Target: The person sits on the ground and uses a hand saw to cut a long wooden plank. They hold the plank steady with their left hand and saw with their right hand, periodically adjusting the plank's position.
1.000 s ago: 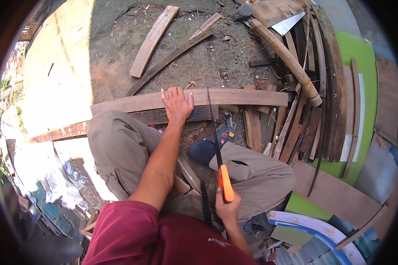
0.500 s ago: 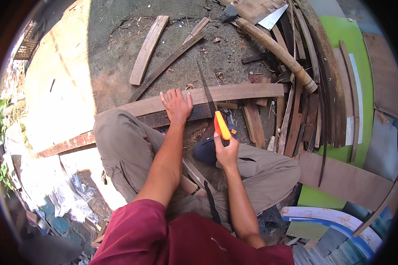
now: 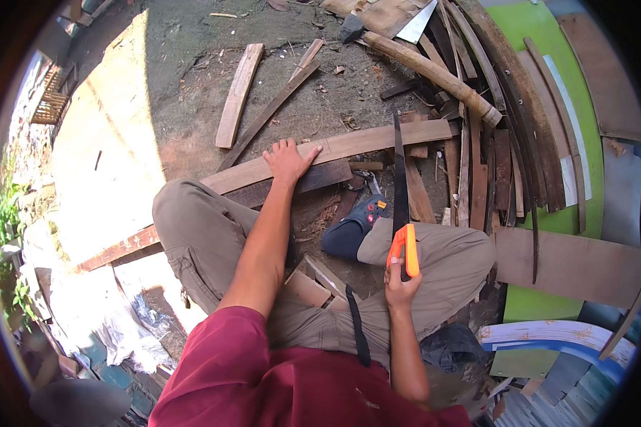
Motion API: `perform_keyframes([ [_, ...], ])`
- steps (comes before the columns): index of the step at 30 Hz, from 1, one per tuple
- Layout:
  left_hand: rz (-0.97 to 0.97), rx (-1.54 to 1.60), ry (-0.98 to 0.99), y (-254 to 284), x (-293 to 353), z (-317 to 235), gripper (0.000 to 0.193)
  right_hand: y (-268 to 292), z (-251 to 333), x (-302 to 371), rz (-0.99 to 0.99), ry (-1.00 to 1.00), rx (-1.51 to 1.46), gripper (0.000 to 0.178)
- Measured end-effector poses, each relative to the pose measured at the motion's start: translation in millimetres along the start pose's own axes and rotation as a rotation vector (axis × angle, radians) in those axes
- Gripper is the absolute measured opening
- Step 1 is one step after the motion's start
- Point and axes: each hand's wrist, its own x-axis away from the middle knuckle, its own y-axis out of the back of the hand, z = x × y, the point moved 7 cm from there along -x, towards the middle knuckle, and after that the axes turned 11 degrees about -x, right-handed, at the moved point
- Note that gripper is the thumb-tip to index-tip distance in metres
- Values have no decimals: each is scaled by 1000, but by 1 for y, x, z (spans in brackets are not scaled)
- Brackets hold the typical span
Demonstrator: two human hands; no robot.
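Observation:
My left hand (image 3: 288, 164) presses flat, fingers spread, on a long brown plank (image 3: 370, 142) lying crosswise in front of me. The plank rests partly over a darker timber (image 3: 327, 175). My right hand (image 3: 402, 286) is closed around the orange handle of a hand saw (image 3: 400, 188), held above my right leg. Its dark blade points away from me and crosses over the plank near the right end; whether it touches the wood I cannot tell.
Several loose boards (image 3: 239, 96) lie on the ground beyond the plank. At the right is a pile of timber strips (image 3: 477, 171), with a bamboo pole (image 3: 434, 75) across it and a green panel (image 3: 585, 135) behind. My shoe (image 3: 367, 213) is just this side of the plank.
My right hand has drawn the saw back and to the right, so the blade now lies closer to the plank's right end. My left hand stays on the plank, its thumb spread wider.

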Motion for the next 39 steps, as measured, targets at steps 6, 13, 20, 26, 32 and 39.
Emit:
perform_keyframes([
  [6,549,21,-320,-10,-43,11,106,15,-23,-7,78,59,122,21],
  [13,289,-99,-431,27,-12,-11,91,-9,8,-8,187,174,252,19],
  [20,16,-140,-414,75,19,-13,80,-20,34,-1,214,291,176,20],
  [26,-83,-139,-396,65,19,-11,74,-20,41,3,241,347,197,20],
  [32,-2,-117,-258,25,-12,15,77,-26,34,1,260,371,212,18],
  [39,157,-235,-247,17,-22,7,72,-24,20,-2,279,378,250,18],
])
